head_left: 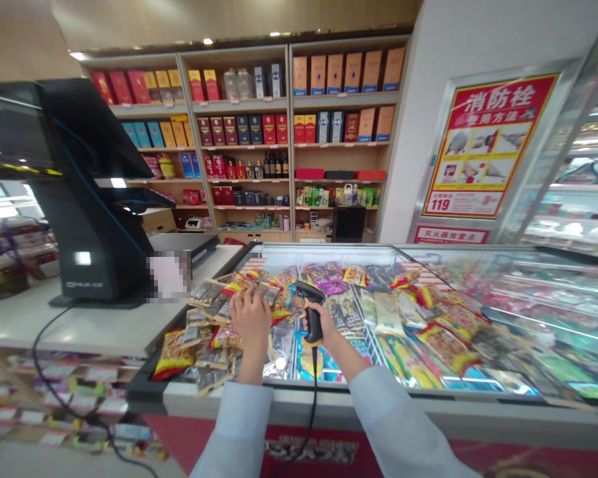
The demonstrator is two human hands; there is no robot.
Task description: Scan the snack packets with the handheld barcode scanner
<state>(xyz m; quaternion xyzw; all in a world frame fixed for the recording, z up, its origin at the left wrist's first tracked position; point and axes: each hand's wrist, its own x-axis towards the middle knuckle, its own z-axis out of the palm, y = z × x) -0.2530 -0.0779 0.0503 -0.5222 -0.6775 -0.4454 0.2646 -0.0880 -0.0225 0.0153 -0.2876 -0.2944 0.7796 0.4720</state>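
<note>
A black barcode scanner (313, 325) with a cable hanging down is gripped in my right hand (323, 324), its head tilted up and left. My left hand (252, 318) rests on the pile of small snack packets on the freezer's glass top; its fingers are bent over the packets, and what they hold, if anything, is hidden. Red and yellow snack bags (174, 353) and clear packets with wooden sticks (214, 365) lie around and left of it. More red and yellow bags (449, 345) are spread to the right of the scanner.
The glass-topped freezer (329, 397) spans the front. At left, a black checkout terminal (87, 232) stands on a white counter (114, 328), its cable hanging over the edge. Behind are shelves (292, 106) of boxes and bottles. A red sign (493, 146) hangs on the wall.
</note>
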